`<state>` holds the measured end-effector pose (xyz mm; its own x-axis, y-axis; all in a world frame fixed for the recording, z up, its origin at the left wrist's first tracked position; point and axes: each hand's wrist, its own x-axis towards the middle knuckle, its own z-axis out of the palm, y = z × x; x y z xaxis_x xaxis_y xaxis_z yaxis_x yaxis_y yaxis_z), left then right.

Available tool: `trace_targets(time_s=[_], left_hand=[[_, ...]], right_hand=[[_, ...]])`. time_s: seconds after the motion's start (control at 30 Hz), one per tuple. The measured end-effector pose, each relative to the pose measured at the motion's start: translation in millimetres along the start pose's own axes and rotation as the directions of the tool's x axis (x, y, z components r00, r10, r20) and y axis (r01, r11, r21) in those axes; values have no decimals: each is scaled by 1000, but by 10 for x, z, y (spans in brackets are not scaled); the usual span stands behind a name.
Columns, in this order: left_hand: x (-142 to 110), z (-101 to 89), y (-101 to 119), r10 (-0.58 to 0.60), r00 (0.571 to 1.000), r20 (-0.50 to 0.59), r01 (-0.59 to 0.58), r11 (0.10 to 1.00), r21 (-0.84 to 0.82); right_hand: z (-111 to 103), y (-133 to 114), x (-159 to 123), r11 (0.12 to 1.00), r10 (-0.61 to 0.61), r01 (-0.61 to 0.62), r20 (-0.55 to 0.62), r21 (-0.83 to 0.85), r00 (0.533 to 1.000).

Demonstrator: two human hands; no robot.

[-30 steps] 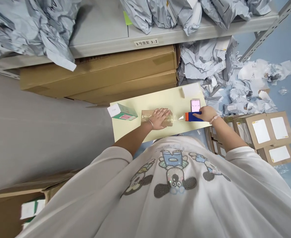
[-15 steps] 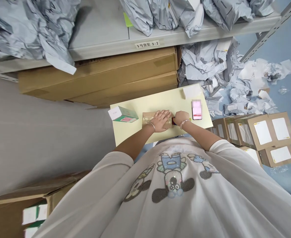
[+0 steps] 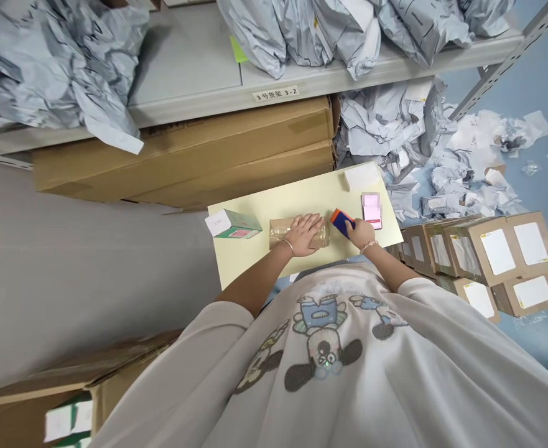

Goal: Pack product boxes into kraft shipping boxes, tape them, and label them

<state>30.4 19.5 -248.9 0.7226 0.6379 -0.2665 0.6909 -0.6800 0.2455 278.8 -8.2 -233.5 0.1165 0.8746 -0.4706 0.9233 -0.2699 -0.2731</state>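
Note:
My left hand [image 3: 304, 235] lies flat with its fingers stretched out on a small brown cardboard package [image 3: 280, 231] with shiny clear tape on it. To the right of the package, my right hand [image 3: 360, 234] is closed around a blue handheld tool with an orange end [image 3: 342, 221]. The tool's exact kind cannot be made out. It points up and left, apart from the package. Both rest over a pale yellow table [image 3: 236, 258].
A green and white box [image 3: 234, 224] stands at the table's left end. A phone [image 3: 371, 210] and a white box [image 3: 361, 177] are at its right. A shelf [image 3: 185, 102] with grey mailing bags runs behind; cartons [image 3: 497, 246] are stacked to the right.
My right hand has drawn back to the right from the package's end, bringing the blue tool into view. My left hand stays on the package.

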Motion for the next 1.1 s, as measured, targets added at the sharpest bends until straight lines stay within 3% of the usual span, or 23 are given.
trace_targets(time_s=[0.13, 0.33, 0.47, 0.57, 0.73, 0.83, 0.9, 0.93, 0.97, 1.0, 1.07, 1.1], left_hand=[[-2, -6, 0, -2, 1000, 9, 2, 1000, -23], [-14, -51, 42, -20, 999, 29, 21, 1000, -23], [-15, -75, 49, -24, 999, 40, 24, 1000, -12], [-15, -74, 51, -25, 999, 40, 25, 1000, 4], [58, -57, 72, -34, 998, 50, 33, 999, 13], [47, -82, 7, -28, 998, 61, 31, 999, -39], [-98, -81, -101, -95, 995, -22, 91, 987, -134], [-223, -59, -167, -179, 978, -107, 154, 966, -207], [-376, -17, -232, -310, 927, -213, 241, 924, -296], [-545, 46, -291, -472, 822, -319, 329, 851, -410], [-874, 220, -366, -745, 528, -408, 407, 643, -649], [-1004, 317, -377, -817, 453, -357, 408, 546, -732]], right_hand=[[273, 118, 53, 983, -182, 182, 33, -20, 983], [568, -105, 55, 946, -323, 323, -33, -11, 946], [787, -302, -5, 932, -313, 269, 164, 244, 936], [952, -363, -3, 887, -329, 215, 234, 409, 915], [1090, -248, -28, 861, -318, 114, 349, 495, 882], [1075, -172, -57, 861, -320, 140, 305, 489, 897], [1022, -141, -62, 851, -318, 180, 211, 493, 924], [986, -128, -60, 844, -324, 206, 164, 496, 932], [947, -116, -56, 833, -339, 236, 124, 500, 933], [910, -104, -51, 820, -360, 268, 92, 506, 928], [851, -89, -43, 796, -394, 309, 57, 521, 917], [832, -91, -40, 788, -397, 310, 55, 532, 916]])
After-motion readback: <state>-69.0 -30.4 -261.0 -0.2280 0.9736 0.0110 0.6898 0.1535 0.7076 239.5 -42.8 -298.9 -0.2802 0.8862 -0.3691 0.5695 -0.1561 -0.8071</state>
